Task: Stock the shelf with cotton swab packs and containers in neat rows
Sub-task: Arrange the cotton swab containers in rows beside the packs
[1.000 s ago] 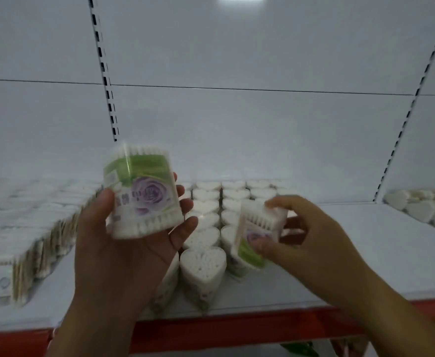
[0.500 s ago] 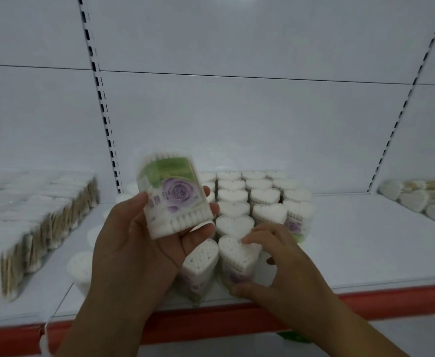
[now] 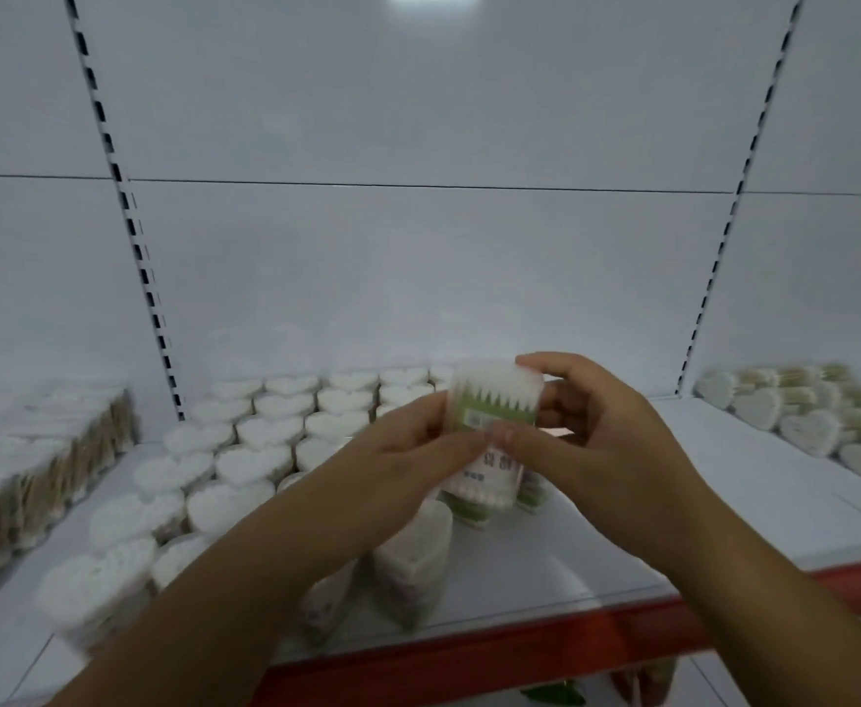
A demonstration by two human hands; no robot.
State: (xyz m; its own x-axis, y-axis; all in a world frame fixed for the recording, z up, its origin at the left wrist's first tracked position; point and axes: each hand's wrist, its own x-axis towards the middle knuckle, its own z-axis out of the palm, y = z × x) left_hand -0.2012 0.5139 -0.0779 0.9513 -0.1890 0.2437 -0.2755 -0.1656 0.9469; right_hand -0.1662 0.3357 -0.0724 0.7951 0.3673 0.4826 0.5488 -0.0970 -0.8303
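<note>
A heart-shaped cotton swab container [image 3: 495,405] with a green label and white swab tips is held upright above the white shelf [image 3: 673,507]. My left hand [image 3: 408,466] grips its left side. My right hand [image 3: 597,431] grips its right side and top, thumb across the front. Below the hands stand several rows of heart-shaped swab containers [image 3: 265,431] on the shelf, the nearest ones [image 3: 408,563] by the front edge. The lower part of the held container is hidden behind my fingers.
Stacked packs of wooden-stick swabs [image 3: 36,472] fill the shelf's left section. More heart-shaped containers [image 3: 816,415] sit on the neighbouring shelf at far right. The shelf has a red front edge [image 3: 520,650] and bare surface right of the rows.
My left hand carried the container to the right and turned it. My right hand left the container it had set on the shelf and rose to grip the held one.
</note>
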